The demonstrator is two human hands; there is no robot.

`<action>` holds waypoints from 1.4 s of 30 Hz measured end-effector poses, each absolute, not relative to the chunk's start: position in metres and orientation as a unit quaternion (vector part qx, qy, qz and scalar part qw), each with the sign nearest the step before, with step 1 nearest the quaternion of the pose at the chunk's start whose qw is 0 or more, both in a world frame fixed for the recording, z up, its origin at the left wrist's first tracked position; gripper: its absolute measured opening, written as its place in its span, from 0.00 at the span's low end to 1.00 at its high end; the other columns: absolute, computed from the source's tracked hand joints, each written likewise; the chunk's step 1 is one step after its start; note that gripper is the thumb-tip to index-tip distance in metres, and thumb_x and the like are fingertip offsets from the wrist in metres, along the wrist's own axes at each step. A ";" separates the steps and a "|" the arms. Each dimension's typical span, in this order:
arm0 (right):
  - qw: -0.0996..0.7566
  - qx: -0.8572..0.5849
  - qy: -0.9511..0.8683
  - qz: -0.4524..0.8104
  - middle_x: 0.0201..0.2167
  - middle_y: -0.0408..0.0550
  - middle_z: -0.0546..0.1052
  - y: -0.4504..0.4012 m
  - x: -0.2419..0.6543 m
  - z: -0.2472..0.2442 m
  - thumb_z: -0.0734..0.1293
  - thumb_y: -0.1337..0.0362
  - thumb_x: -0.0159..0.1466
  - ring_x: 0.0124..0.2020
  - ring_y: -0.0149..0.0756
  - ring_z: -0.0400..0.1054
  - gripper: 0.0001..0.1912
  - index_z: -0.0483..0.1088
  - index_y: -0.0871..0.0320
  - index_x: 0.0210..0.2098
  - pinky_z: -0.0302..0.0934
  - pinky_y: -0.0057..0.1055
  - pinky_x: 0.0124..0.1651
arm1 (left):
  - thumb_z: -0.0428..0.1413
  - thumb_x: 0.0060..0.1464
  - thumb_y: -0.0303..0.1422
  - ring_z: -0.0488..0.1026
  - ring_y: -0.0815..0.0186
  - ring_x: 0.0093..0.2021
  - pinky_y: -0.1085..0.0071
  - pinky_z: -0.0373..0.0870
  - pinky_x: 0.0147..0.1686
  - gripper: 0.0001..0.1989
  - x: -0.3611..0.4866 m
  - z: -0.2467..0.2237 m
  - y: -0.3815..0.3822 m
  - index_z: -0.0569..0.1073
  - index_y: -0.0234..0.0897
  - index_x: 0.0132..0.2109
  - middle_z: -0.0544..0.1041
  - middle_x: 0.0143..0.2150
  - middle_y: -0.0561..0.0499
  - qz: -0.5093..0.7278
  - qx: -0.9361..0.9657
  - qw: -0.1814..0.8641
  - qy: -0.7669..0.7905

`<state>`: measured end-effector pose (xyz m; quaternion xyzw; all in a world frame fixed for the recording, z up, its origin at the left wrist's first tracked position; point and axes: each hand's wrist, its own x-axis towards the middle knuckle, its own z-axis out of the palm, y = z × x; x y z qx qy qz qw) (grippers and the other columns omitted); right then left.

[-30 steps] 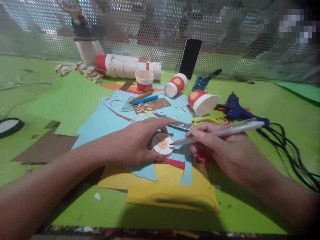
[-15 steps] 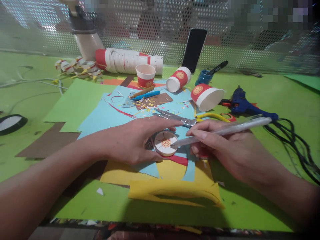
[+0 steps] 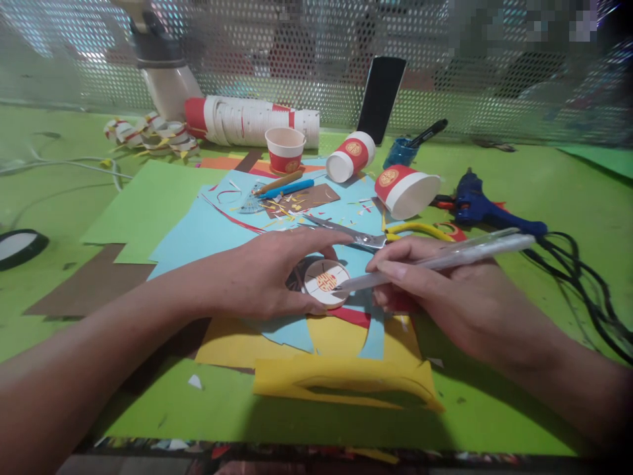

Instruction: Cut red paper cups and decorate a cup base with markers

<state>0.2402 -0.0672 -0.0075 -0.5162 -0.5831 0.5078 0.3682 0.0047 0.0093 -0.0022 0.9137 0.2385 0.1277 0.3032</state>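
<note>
My left hand [image 3: 267, 274] curves round a small round paper disc [image 3: 327, 282], thumb at its near edge and fingers behind. The disc is white with a thin raised rim, an orange-gold emblem in its middle and short dark lines running outward. In my right hand [image 3: 420, 284] is a clear-barrelled pen [image 3: 475, 253], gripped as for writing and slanting down left. Its tip meets the disc's face at the right of the emblem. Just beyond both hands lie open scissors [image 3: 368, 239] with yellow handles. Blue paper [image 3: 188, 231] is under the left hand.
Behind are paper cups [image 3: 285, 153], a stack of cups [image 3: 257, 122] on its side and a propped phone [image 3: 380, 99]. A blue glue gun [image 3: 475, 201] with a black cord [image 3: 586, 284] lies right. Folded yellow paper [image 3: 341, 381] is in front.
The whole view has shifted slightly. Both hands keep the same hold, with the pen tip still at the disc; the disc looks tilted a little differently.
</note>
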 end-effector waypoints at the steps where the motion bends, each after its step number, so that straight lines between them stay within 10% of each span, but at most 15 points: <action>1: 0.367 -0.515 -0.584 0.509 0.28 0.38 0.75 -0.067 0.240 -0.008 0.67 0.53 0.66 0.29 0.26 0.69 0.10 0.74 0.51 0.35 0.61 0.22 0.31 | 0.62 0.53 0.39 0.69 0.56 0.59 0.62 0.65 0.57 0.35 0.005 -0.002 0.009 0.60 0.46 0.66 0.69 0.63 0.48 0.124 0.914 0.301 0.241; 42: 0.323 -0.554 -0.620 0.453 0.26 0.43 0.75 -0.067 0.236 -0.002 0.66 0.53 0.66 0.28 0.32 0.70 0.11 0.73 0.53 0.33 0.63 0.29 0.30 | 0.62 0.53 0.40 0.71 0.58 0.56 0.66 0.66 0.53 0.34 0.004 -0.004 0.011 0.60 0.47 0.65 0.73 0.59 0.50 0.123 0.915 0.298 0.244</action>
